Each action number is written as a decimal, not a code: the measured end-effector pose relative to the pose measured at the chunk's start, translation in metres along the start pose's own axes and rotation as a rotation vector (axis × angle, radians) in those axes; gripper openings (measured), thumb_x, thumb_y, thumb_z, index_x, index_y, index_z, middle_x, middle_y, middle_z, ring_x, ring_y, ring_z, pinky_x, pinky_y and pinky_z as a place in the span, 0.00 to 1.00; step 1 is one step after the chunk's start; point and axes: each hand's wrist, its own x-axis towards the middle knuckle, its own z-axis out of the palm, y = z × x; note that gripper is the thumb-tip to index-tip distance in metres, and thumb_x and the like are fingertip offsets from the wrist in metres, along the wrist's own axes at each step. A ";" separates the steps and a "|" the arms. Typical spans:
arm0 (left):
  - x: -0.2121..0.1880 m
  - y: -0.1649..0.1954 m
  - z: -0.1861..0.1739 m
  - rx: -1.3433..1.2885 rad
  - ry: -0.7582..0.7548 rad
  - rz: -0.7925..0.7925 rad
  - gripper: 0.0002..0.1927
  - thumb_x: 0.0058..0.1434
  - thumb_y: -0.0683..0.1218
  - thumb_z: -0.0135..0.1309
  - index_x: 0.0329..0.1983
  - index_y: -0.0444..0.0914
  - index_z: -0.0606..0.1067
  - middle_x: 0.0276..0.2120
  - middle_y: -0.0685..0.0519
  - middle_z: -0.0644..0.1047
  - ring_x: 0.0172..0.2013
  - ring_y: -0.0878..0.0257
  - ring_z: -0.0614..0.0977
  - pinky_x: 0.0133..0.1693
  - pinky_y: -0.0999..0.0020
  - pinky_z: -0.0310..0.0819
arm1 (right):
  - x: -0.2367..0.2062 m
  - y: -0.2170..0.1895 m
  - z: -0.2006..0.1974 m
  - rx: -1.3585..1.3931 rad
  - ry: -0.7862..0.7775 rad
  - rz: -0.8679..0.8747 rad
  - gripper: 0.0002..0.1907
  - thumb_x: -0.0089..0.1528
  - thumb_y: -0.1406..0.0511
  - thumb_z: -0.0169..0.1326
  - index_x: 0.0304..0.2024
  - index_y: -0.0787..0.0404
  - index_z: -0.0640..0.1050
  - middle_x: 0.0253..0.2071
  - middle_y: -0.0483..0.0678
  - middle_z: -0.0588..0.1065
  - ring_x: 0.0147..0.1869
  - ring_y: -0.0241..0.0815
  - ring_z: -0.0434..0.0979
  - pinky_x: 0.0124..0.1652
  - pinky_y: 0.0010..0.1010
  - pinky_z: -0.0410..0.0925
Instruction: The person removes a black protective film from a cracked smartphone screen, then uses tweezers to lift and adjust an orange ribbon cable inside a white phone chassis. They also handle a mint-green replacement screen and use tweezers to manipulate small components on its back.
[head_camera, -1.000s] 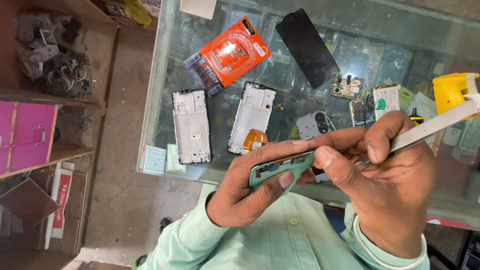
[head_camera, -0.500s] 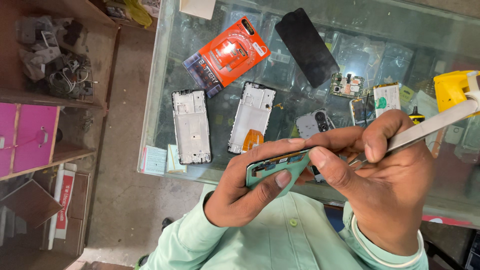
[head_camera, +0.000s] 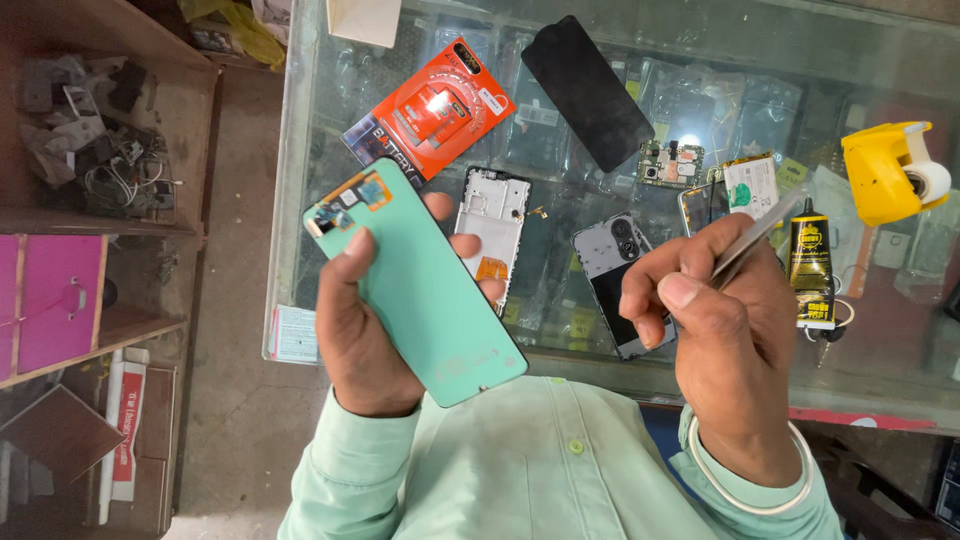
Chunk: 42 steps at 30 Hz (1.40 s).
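Observation:
My left hand (head_camera: 365, 335) grips a mint-green phone back cover (head_camera: 425, 285), its flat inner face turned up toward me, with orange and blue stickers at its top corner. My right hand (head_camera: 715, 330) pinches a pair of metal tweezers (head_camera: 760, 232) and hovers apart from the cover, above a grey phone body (head_camera: 615, 280) lying on the glass counter (head_camera: 800, 60). A white phone frame (head_camera: 495, 225) lies on the glass just behind the cover.
On the counter lie an orange battery pack (head_camera: 430, 105), a black screen panel (head_camera: 588, 90), a small circuit board (head_camera: 670, 163), a black glue tube (head_camera: 808, 262) and a yellow tape dispenser (head_camera: 885, 170). Wooden shelves (head_camera: 90, 215) with loose parts stand at the left.
My left hand has turned the green cover from edge-on to flat face up and lifted it left. My right hand with the tweezers has drawn away from it to the right.

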 end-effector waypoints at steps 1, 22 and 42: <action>0.002 0.003 -0.003 -0.048 0.023 -0.026 0.33 0.72 0.57 0.47 0.69 0.28 0.67 0.52 0.36 0.74 0.51 0.48 0.81 0.52 0.44 0.80 | -0.001 0.004 -0.004 -0.018 0.003 0.036 0.13 0.73 0.67 0.54 0.39 0.65 0.64 0.37 0.64 0.76 0.33 0.38 0.71 0.37 0.29 0.68; 0.002 -0.059 -0.040 0.355 -0.323 -0.459 0.27 0.70 0.56 0.47 0.59 0.30 0.73 0.50 0.49 0.79 0.50 0.64 0.81 0.54 0.67 0.75 | 0.037 0.011 -0.029 -0.296 0.031 0.040 0.22 0.60 0.76 0.64 0.35 0.58 0.62 0.38 0.56 0.81 0.40 0.37 0.80 0.39 0.26 0.72; 0.010 -0.015 -0.050 0.399 0.078 0.153 0.17 0.70 0.41 0.54 0.59 0.28 0.73 0.48 0.48 0.81 0.46 0.65 0.82 0.49 0.68 0.78 | 0.044 0.086 0.000 -1.434 -0.059 0.300 0.27 0.61 0.44 0.56 0.27 0.60 0.83 0.26 0.54 0.79 0.32 0.59 0.78 0.31 0.47 0.69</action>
